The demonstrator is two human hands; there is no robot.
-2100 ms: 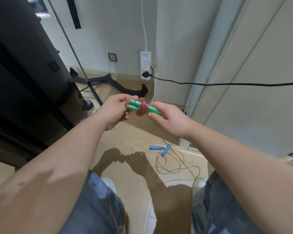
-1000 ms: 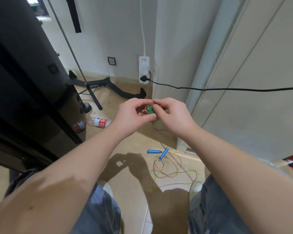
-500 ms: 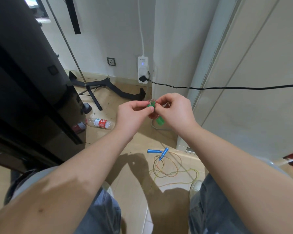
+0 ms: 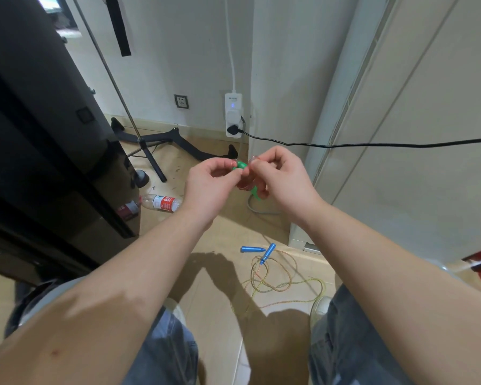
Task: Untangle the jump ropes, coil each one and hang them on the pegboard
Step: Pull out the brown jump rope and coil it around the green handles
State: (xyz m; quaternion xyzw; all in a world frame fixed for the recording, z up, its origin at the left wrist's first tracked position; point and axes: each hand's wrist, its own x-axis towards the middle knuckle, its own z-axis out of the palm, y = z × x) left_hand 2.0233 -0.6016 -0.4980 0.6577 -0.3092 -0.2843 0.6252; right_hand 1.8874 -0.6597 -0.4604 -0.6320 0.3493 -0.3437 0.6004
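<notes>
- The left hand (image 4: 208, 187) pinches the tip of a green handle (image 4: 240, 164) between thumb and forefinger, with its other fingers curled in.
- The right hand (image 4: 283, 184) pinches the reddish cord (image 4: 244, 185) wound round the handles, fingers curled over the bundle. A second green tip (image 4: 254, 195) pokes out below, probably the other handle, though the fingers hide most of it.
- Both forearms reach forward and the hands meet knuckles up, nearly touching. They hold the green-handled jump rope in the air between them, above the floor (image 4: 211, 245).
- To do this step well, I judge, the left hand should steady the handles while the right tucks the loose end under a turn. Keeping tension on the cord should stop the coil from springing open.
- The blue-handled jump rope (image 4: 251, 249) lies loose on the floor near the feet, not yet coiled.
- No pegboard is in view.
</notes>
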